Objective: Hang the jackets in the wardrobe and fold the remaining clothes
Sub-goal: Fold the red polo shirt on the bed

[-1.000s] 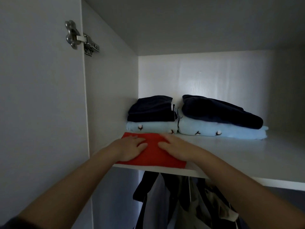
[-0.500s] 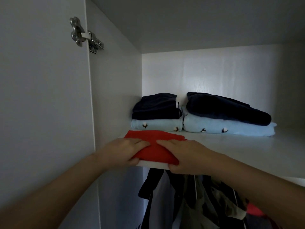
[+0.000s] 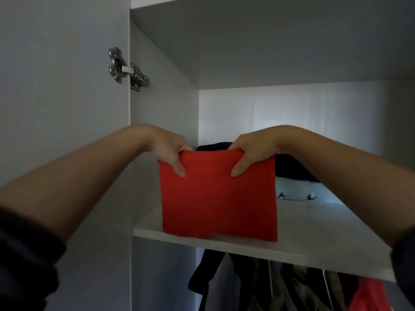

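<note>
— Two hands are gripping one folded red garment (image 3: 219, 196) by its top edge: the left hand (image 3: 167, 149) is pinching the corner at ten o'clock, the right hand (image 3: 253, 150) the corner at two o'clock, thumbs in front and fingers curled behind.

— And where is it hanging?

— It is hanging upright in front of the wardrobe shelf (image 3: 318, 232), its lower edge lying at about the level of the shelf's front lip — I cannot tell whether it is touching. Behind it, toward three o'clock, a light blue printed garment (image 3: 307, 191) is lying folded on the shelf with a dark navy one (image 3: 292, 169) sitting on top.

— What is showing underneath?

— Jackets (image 3: 258, 286) are hanging below the shelf at six o'clock, dark and camouflage-patterned, with something red (image 3: 368, 297) peeking out at five o'clock. A metal hinge (image 3: 128, 68) is sitting at eleven o'clock, joining the open door (image 3: 56, 86) to the wardrobe's side panel.
</note>
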Action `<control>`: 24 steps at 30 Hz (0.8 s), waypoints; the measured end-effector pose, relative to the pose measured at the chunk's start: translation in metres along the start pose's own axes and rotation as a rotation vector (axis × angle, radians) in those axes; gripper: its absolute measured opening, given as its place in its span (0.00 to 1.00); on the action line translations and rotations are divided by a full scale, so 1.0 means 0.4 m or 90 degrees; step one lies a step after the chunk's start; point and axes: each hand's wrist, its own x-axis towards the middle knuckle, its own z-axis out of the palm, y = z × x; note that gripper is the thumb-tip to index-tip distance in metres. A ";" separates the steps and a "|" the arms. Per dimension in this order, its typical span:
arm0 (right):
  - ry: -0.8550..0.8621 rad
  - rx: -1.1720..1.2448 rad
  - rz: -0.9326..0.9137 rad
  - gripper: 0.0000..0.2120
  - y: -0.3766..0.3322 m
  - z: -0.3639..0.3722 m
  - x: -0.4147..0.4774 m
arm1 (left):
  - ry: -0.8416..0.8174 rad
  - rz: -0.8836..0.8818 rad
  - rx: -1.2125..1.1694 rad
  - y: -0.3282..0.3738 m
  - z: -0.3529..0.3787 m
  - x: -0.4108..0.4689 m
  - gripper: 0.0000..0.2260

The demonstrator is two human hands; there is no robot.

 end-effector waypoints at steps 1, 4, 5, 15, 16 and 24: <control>-0.023 0.024 0.019 0.15 0.007 -0.019 0.014 | -0.014 -0.023 0.013 0.004 -0.019 0.020 0.08; 0.004 -0.067 0.051 0.17 0.030 -0.023 0.078 | -0.002 -0.078 0.132 0.004 -0.032 0.102 0.08; 0.053 -0.121 0.055 0.18 0.039 -0.019 0.099 | 0.038 -0.088 0.197 -0.003 -0.030 0.128 0.09; 0.314 -0.430 -0.021 0.14 0.093 0.213 0.089 | 0.278 -0.005 0.385 -0.111 0.186 0.159 0.18; 0.241 -0.374 -0.027 0.16 0.093 0.252 0.062 | 0.182 0.007 0.358 -0.122 0.226 0.144 0.19; 0.193 -0.076 0.022 0.21 0.086 0.314 0.079 | 0.245 0.002 0.018 -0.135 0.283 0.127 0.19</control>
